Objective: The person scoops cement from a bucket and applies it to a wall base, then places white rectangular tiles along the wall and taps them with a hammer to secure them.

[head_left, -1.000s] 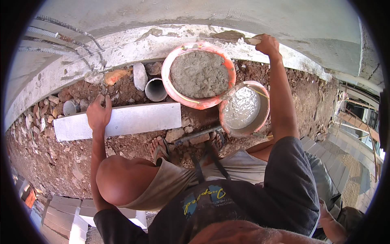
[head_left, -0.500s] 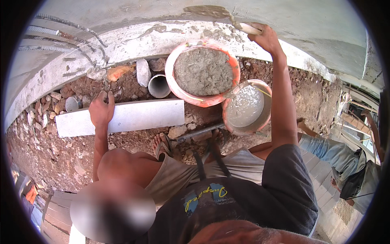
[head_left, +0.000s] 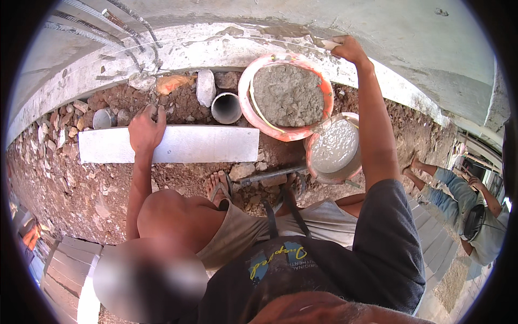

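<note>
At the bottom of the frame, the person's dark shirt [head_left: 345,254] is filling the view, and a sandalled foot [head_left: 218,186] is resting on the rubble just above the lower middle. A dark bar [head_left: 270,174] is lying beside that foot. Further up, left of centre, a white slab [head_left: 216,144] is lying lengthwise across the soil. The left hand [head_left: 147,129] is reaching over it, fingers bending past its far edge; whether that grip is clamping or only resting, I cannot tell.

Right of centre, a small bucket [head_left: 352,166] is holding wet grey slurry [head_left: 335,141]. Just beside it, at upper centre, a larger bucket [head_left: 244,94] is holding thick mortar [head_left: 291,94]. A pipe [head_left: 226,109] is opening upward to its left, with a pale stone [head_left: 206,88] standing near.

At the upper right of centre, the right hand [head_left: 349,49] is clamping its grip around the handle of a trowel [head_left: 327,44], by the white ledge [head_left: 189,54]. Beyond, steel rods [head_left: 116,26] are jutting at the upper left, and the grey wall [head_left: 431,48] is curving across the top.
</note>
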A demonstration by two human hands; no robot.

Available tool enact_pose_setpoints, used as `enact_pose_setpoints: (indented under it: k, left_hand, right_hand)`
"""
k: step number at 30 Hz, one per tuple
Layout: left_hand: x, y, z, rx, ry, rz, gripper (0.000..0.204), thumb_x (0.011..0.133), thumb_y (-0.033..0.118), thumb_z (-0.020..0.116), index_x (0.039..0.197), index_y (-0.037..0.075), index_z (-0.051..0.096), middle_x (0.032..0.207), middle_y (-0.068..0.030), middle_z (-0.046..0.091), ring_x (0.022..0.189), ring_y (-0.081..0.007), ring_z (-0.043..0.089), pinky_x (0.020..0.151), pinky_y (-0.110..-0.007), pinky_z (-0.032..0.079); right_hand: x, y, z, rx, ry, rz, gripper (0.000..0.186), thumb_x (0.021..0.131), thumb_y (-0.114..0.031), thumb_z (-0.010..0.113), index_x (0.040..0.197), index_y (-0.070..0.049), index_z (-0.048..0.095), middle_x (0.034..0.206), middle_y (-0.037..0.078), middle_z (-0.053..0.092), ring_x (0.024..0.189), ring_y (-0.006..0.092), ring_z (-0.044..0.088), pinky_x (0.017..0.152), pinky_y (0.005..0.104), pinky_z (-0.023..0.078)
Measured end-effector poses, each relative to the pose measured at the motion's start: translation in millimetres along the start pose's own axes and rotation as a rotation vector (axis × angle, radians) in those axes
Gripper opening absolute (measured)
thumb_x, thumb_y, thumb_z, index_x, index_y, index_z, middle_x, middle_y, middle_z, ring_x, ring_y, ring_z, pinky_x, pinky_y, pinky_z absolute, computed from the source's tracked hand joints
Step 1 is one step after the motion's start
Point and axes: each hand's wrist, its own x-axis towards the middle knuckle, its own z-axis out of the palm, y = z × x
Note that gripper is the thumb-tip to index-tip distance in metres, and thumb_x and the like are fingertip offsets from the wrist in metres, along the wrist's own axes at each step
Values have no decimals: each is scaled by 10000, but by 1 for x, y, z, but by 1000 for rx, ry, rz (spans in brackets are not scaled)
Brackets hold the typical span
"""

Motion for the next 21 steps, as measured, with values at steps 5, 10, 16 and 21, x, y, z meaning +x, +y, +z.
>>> enact_pose_setpoints:
  k: [5, 10, 16, 21]
  left_hand:
    - [1, -1, -1, -17, 35, 30, 323, 953, 358, 651, 887, 48, 709, 908, -243, 736, 841, -463, 712, 768, -547, 561]
    - [1, -1, -1, -13, 9, 20, 337, 952, 375, 647, 894, 50, 714, 898, -263, 735, 826, -473, 710, 772, -555, 560]
    - [0, -2, 0, -11, -3, 6, 346, 958, 388, 646, 916, 52, 719, 890, -281, 727, 841, -479, 709, 778, -555, 561]
    - [1, -4, 2, -9, 15, 4, 351, 951, 387, 646, 905, 48, 727, 905, -269, 738, 842, -469, 720, 791, -546, 571]
  right_hand:
    - [-7, -8, -19, -191, 131, -133, 501, 762, -344, 763, 1243, -208, 791, 1014, 100, 801, 970, 263, 761, 895, 395, 568]
    - [10, -63, -21, 350, 55, -343, 539, 774, -229, 741, 1301, -114, 757, 943, 78, 765, 860, 187, 695, 828, 360, 551]
    - [71, -139, 51, 239, 45, -442, 567, 779, -243, 740, 1332, -117, 727, 1057, 135, 733, 961, 249, 668, 882, 372, 535]
    - [95, -132, 57, 178, 82, -419, 469, 708, -243, 727, 1161, -147, 802, 1099, 228, 757, 1042, 414, 717, 923, 464, 575]
